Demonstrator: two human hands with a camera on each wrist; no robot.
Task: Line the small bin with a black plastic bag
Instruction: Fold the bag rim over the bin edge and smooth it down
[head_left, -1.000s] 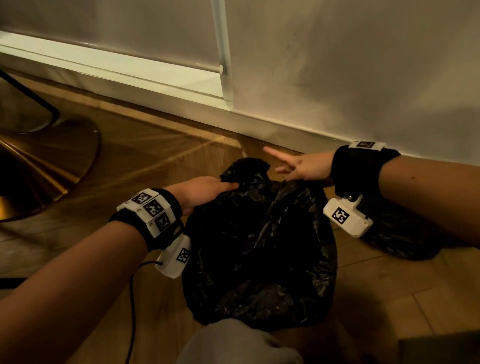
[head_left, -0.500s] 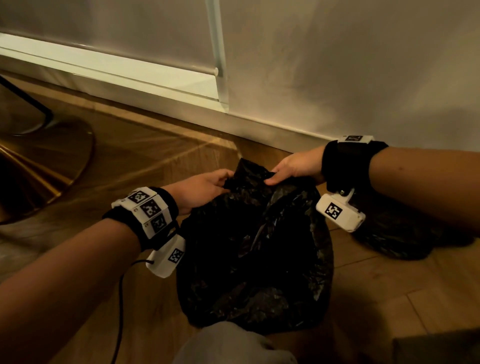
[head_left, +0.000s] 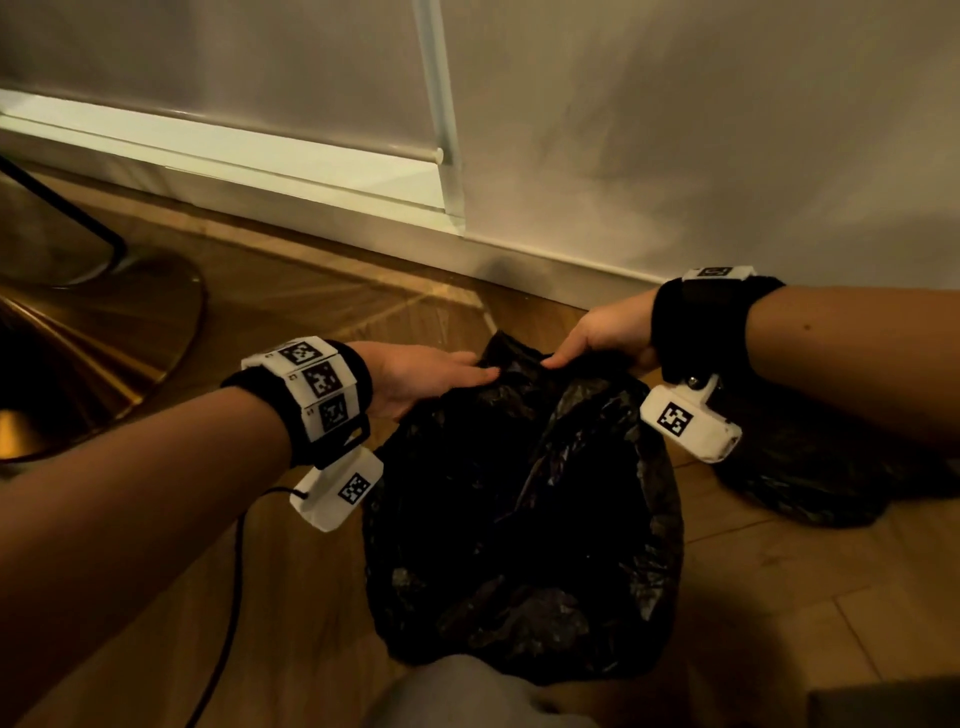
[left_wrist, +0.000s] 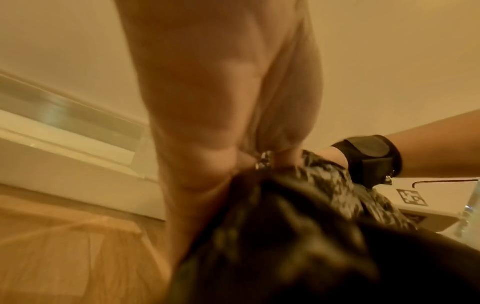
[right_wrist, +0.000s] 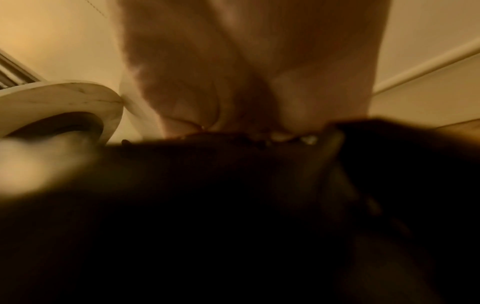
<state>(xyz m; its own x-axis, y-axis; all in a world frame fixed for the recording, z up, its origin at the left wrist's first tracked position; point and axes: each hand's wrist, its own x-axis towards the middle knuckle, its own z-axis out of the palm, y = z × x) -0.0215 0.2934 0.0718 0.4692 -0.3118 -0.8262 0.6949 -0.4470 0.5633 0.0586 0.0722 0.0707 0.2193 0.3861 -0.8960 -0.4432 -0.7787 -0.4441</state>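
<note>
A crinkled black plastic bag (head_left: 519, 519) is draped over the small bin on the wood floor, and the bin itself is hidden under it. My left hand (head_left: 441, 374) reaches to the bag's far left edge, and a shiny fold of film (left_wrist: 262, 162) is pinched between its fingers. My right hand (head_left: 587, 338) comes in from the right and pinches the far edge of the bag with its fingertips (right_wrist: 197, 125). The two hands are close together at the bag's far rim. The right wrist view is mostly dark bag.
A second black bag (head_left: 810, 467) lies on the floor to the right. A gold round base (head_left: 104, 338) with a black pole stands at the left. The white skirting (head_left: 519, 260) and wall are just behind. A black cable (head_left: 228, 597) trails under my left arm.
My right hand, which hovered with fingers spread, came down and pinched the bag's far edge. My left hand slid a little along the rim toward it.
</note>
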